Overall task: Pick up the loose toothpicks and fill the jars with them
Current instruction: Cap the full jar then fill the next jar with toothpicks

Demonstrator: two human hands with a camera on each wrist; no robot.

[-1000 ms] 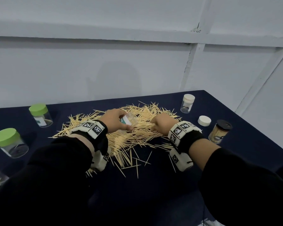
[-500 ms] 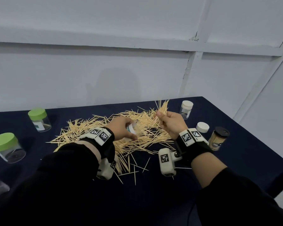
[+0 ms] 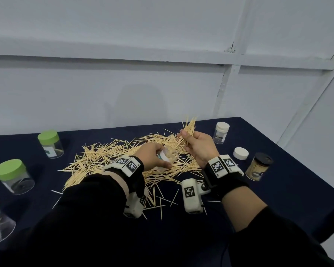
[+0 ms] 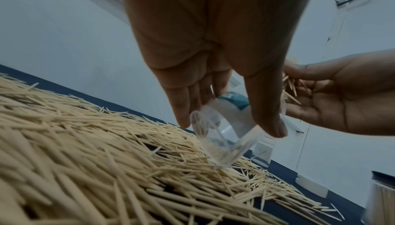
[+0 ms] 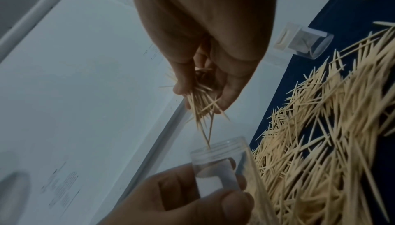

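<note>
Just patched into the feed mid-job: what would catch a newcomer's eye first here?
The sprawling heap of pale wooden toothpicks across the middle of the dark blue table. Above it, the right hand grips a fanned bundle of toothpicks, while the left hand holds a small clear open jar tilted toward it. Two green-lidded clear jars stand at the table's left.
</note>
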